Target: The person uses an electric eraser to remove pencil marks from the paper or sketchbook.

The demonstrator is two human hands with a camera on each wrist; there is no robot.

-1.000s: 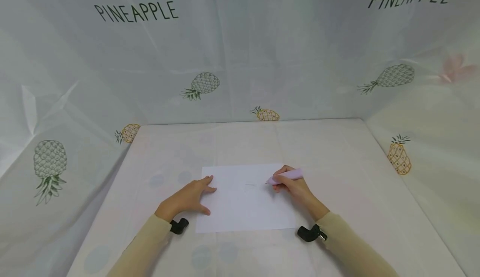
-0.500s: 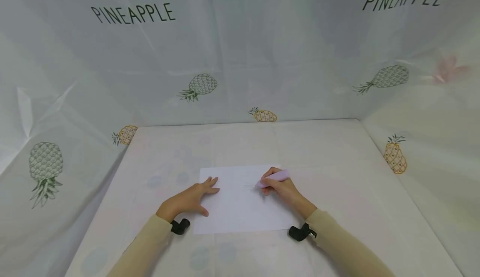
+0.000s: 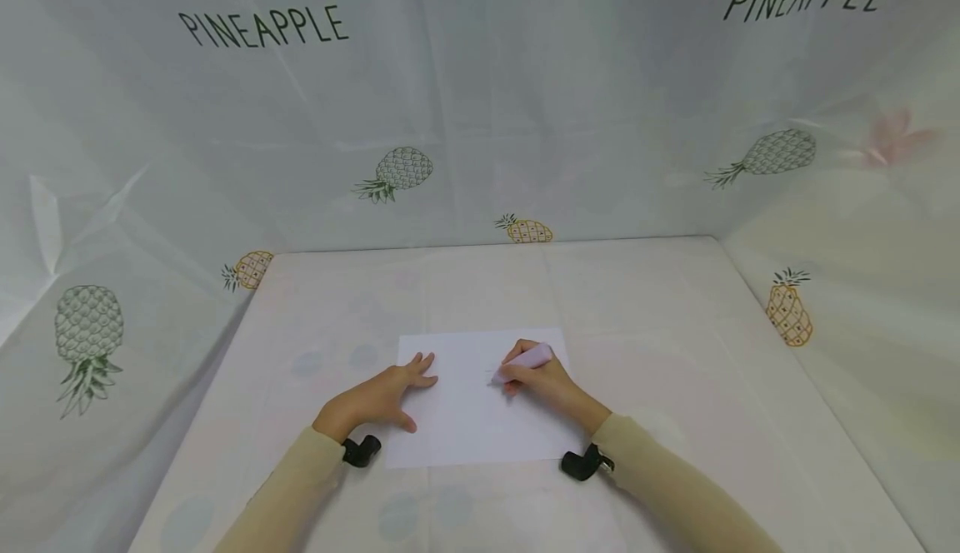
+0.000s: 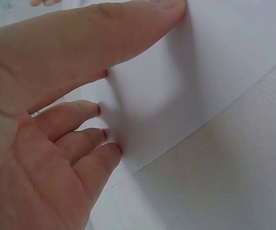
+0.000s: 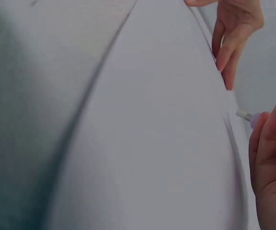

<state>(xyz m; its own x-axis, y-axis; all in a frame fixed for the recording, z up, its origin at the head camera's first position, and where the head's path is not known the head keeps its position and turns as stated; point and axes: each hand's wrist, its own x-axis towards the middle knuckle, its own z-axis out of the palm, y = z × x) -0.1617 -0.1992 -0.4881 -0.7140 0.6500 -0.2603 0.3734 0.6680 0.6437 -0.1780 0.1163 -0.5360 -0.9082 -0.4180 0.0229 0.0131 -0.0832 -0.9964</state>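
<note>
In the head view a white sheet of paper lies flat on the table. My right hand pinches a thick lilac pen between thumb and fingers, its tip down at the upper middle of the sheet. Faint short pencil-thin lines show beside the tip, partly hidden by the pen. On the sheet's left edge rests my left hand, fingers and thumb spread. The left wrist view shows its fingertips on the paper. From the right wrist, the pen's pale tip pokes out past the fingers.
A pale cloth with faint spots covers the table. Behind it hangs a white curtain printed with pineapples, which also runs along both sides. Black wrist cameras sit on the left wrist and the right wrist.
My right hand has moved left across the sheet with the pen, and its tip has come slightly nearer to me. The left hand stays at the paper's left edge. The view has shifted slightly.
</note>
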